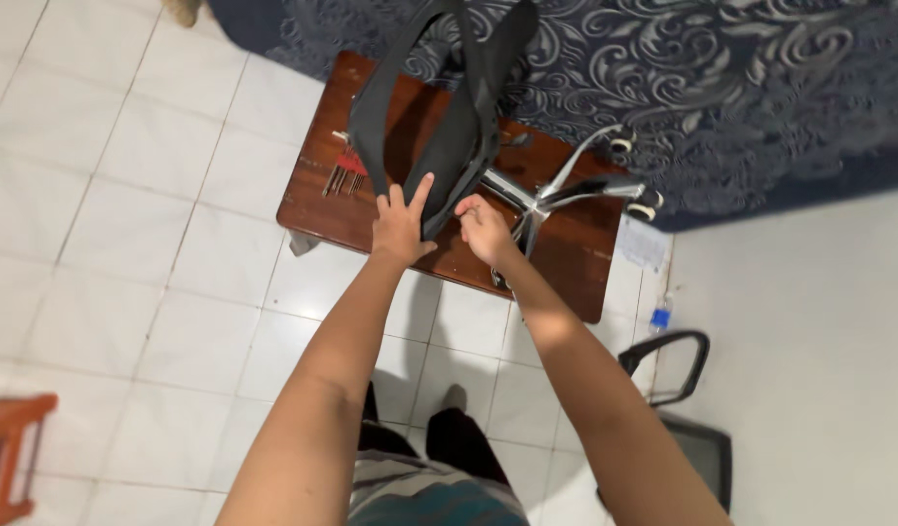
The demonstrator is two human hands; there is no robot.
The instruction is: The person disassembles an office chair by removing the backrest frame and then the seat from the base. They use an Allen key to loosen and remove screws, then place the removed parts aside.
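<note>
While my left hand [401, 226] lies fingers-spread on the black mesh chair back [447, 117], whose length runs away from me, my right hand [484, 226] curls just beside its lower end; its grip I cannot tell.

One view only, from the person's head, looking steeply down and a little forward along both outstretched arms. The wooden table [371, 219] sits in the upper middle, its near edge toward the camera, its far edge against a patterned blue cloth [722, 88]. White floor tiles [127, 244] fill the left side, seen from standing height.
</note>
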